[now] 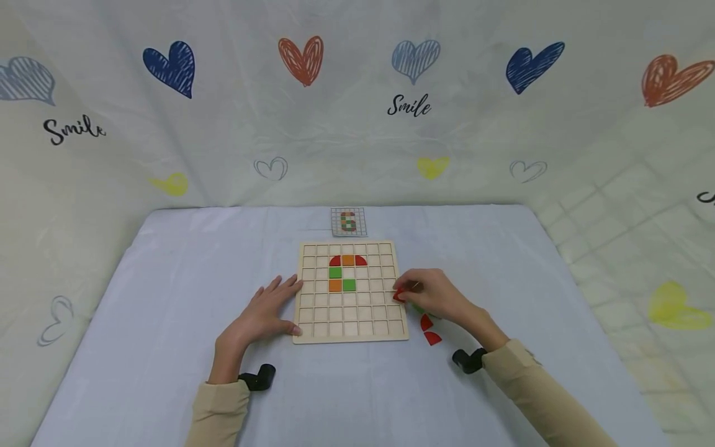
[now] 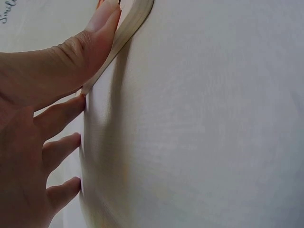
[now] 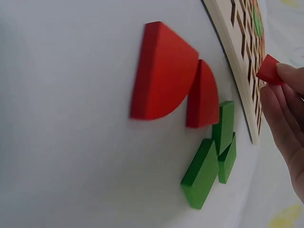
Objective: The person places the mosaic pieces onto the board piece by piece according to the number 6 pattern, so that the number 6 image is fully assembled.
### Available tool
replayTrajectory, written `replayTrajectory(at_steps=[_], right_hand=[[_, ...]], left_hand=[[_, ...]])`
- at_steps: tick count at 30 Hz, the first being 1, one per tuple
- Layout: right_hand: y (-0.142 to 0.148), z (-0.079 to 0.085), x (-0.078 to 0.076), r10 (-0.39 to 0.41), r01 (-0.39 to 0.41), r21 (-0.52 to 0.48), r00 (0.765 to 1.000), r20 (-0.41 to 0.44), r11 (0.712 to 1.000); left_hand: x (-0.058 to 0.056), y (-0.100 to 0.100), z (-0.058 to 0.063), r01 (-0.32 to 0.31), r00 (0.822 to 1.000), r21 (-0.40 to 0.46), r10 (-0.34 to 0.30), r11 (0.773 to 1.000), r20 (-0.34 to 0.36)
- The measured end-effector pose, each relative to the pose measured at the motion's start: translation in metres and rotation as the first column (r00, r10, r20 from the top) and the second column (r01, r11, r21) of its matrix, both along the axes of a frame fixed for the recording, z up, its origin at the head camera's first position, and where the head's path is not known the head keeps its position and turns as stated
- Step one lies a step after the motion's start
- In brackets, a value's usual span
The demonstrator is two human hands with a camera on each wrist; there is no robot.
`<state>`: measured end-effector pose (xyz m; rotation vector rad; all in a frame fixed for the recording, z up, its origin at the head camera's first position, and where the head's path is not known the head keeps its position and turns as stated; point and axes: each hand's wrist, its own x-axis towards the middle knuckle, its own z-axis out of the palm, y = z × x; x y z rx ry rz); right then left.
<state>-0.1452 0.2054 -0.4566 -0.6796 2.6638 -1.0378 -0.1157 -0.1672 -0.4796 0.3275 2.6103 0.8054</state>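
A pale wooden grid board (image 1: 318,316) lies mid-table. Set in its cells are red quarter-round blocks (image 1: 360,261), orange squares (image 1: 349,260) and green squares (image 1: 335,272). My left hand (image 1: 267,313) rests at the board's left edge, fingers spread, thumb on the lower corner. Over the right edge, my right hand (image 1: 432,292) pinches a red block (image 3: 270,70) between thumb and fingers. Below that hand lie two red quarter-round blocks (image 3: 164,73) on the cloth, with several green blocks (image 3: 202,173) beside them; in the head view the hand mostly covers the green ones.
Behind the board lies a small pattern card (image 1: 349,222) with a coloured figure 6 on a grid. A white cloth (image 1: 195,267) covers the table. A hanging sheet with printed hearts (image 1: 301,59) stands behind it.
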Motion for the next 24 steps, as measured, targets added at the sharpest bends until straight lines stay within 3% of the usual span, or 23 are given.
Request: replayTrajectory(at_steps=[11,24], right_hand=[[-0.027,-0.001,-0.022,0.015,-0.015,0.003,0.999,0.029,1.0],[-0.05,-0.008,-0.039,0.096,-0.095,-0.042,0.995,0.015,0.995]], left_hand=[[-0.001,-0.001,-0.001,0.003,1.0,0.01,-0.003,1.0,-0.008],[-0.002,-0.002,-0.003,0.006,1.0,-0.003,-0.006,1.0,-0.006]])
